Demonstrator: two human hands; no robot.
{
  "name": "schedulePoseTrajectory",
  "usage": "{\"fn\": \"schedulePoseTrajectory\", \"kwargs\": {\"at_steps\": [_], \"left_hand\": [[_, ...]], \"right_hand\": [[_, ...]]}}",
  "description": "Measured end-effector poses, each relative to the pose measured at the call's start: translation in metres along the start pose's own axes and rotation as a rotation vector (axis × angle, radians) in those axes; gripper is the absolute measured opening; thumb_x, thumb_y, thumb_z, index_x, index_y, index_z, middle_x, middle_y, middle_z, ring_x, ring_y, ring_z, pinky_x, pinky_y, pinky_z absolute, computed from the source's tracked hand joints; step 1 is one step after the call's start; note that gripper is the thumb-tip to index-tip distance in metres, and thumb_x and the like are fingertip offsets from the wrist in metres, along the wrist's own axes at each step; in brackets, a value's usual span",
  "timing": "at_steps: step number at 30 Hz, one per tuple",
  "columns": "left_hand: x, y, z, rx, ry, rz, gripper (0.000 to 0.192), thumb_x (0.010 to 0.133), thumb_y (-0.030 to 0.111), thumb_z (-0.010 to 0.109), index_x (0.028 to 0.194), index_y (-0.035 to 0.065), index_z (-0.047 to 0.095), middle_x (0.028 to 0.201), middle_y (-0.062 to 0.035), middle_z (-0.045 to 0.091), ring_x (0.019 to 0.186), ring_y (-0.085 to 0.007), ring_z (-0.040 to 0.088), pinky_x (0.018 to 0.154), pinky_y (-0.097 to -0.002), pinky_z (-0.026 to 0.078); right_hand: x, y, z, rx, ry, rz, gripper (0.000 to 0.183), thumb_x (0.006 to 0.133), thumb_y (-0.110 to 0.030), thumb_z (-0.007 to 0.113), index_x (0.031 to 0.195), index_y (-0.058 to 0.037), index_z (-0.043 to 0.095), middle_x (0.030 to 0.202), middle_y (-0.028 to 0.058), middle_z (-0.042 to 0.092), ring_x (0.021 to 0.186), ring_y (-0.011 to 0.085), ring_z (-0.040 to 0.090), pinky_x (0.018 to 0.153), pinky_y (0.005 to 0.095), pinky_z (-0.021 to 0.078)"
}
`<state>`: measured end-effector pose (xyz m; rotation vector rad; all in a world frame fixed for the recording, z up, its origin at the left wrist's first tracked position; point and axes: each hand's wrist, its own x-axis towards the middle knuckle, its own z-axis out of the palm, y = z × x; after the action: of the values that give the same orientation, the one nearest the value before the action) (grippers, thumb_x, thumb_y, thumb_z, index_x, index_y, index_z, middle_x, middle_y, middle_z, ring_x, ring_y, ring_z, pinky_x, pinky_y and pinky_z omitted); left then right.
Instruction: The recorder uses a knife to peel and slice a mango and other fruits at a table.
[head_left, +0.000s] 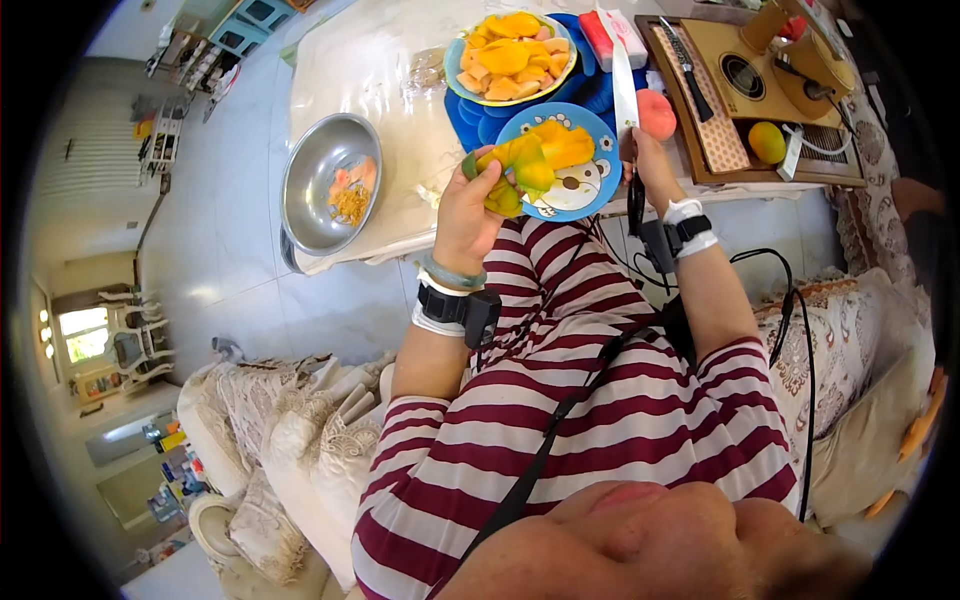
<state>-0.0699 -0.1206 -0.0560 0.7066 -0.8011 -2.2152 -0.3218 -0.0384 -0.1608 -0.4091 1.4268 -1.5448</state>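
Observation:
My left hand (471, 202) holds a piece of mango (531, 166) with green peel, its yellow flesh lying over a blue plate (610, 176) that has a cartoon bear on it. A large kitchen knife (624, 86) is in my right hand (654, 163), its blade pointing away from me, beside the plate's right edge. Behind the plate stands a bowl (451, 75) heaped with cut mango and paler orange fruit pieces (501, 88). Just right of the blade is a pinkish-red round fruit, seemingly a peach (658, 115).
A steel basin (295, 176) with scraps stands at the table's left edge. At right, a wooden tray (701, 171) bears a serrated knife (694, 79), a yellow-green fruit (766, 142) and an appliance. A tissue pack (621, 37) lies behind. Black cables (795, 300) hang near my right arm.

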Motion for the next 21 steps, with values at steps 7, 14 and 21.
{"fn": "schedulePoseTrajectory", "kwargs": {"at_steps": [7,14,21], "left_hand": [[-0.010,0.006,-0.009,0.055,0.021,0.060,0.024,0.091,0.007,0.049,0.115,0.0063,0.047,0.111,-0.0096,0.055,0.092,-0.0209,0.056,0.078,-0.0347,0.048],[-0.019,0.028,-0.009,0.042,0.069,0.170,0.027,0.090,0.003,0.048,0.117,0.0013,0.046,0.104,-0.0117,0.055,0.087,-0.0203,0.057,0.078,-0.0375,0.051],[-0.029,0.033,-0.014,0.054,0.021,0.174,0.034,0.091,0.005,0.047,0.124,0.0019,0.043,0.111,-0.0126,0.054,0.093,-0.0219,0.056,0.082,-0.0365,0.049]], "right_hand": [[-0.020,-0.020,0.006,-0.932,0.152,-0.242,0.016,0.086,-0.016,0.042,0.089,-0.0004,0.046,0.064,0.0119,0.054,0.050,0.0218,0.054,0.048,0.0339,0.0452],[-0.053,-0.047,0.044,-1.553,0.019,-0.572,0.049,0.078,-0.002,0.047,0.128,-0.0059,0.046,0.087,0.0211,0.056,0.082,0.0365,0.057,0.074,0.0445,0.0453],[-0.009,-0.037,0.057,-1.751,-0.074,-0.832,0.045,0.079,-0.005,0.048,0.124,-0.0084,0.050,0.088,0.0160,0.055,0.085,0.0314,0.055,0.073,0.0404,0.0453]]}}
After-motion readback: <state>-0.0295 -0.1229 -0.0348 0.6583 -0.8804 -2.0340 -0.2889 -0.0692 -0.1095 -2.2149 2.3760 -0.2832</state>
